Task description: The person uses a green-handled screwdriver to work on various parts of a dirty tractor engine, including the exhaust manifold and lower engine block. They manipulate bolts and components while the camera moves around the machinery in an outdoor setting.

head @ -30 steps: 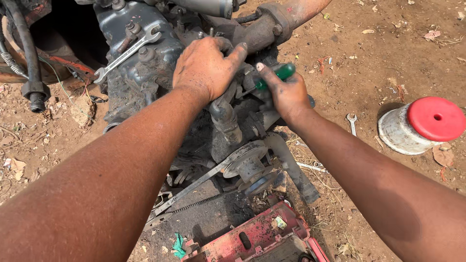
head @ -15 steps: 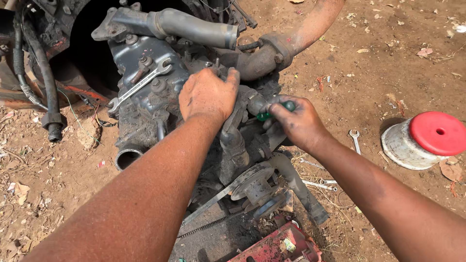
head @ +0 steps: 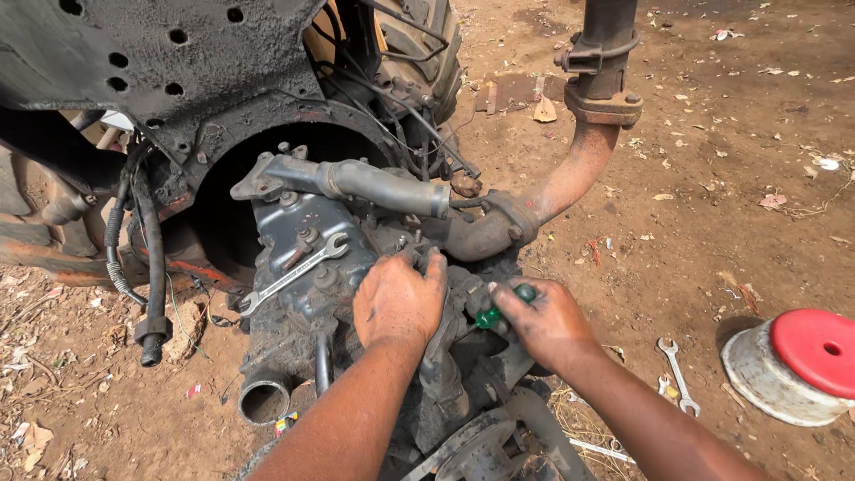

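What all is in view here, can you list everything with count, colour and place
engine block: one, greasy dark grey, centre on the dirt
spanner: one, silver, lying on top of the block
exhaust pipe: one, rusty orange, curving up at top right
hose: one, black, hanging at left
small spanners: two, silver, on the ground at right
container: one, whitish with red lid, far right
screwdriver: one, green handle, in right hand
left hand: one, resting on the block
right hand: one, grip on the screwdriver
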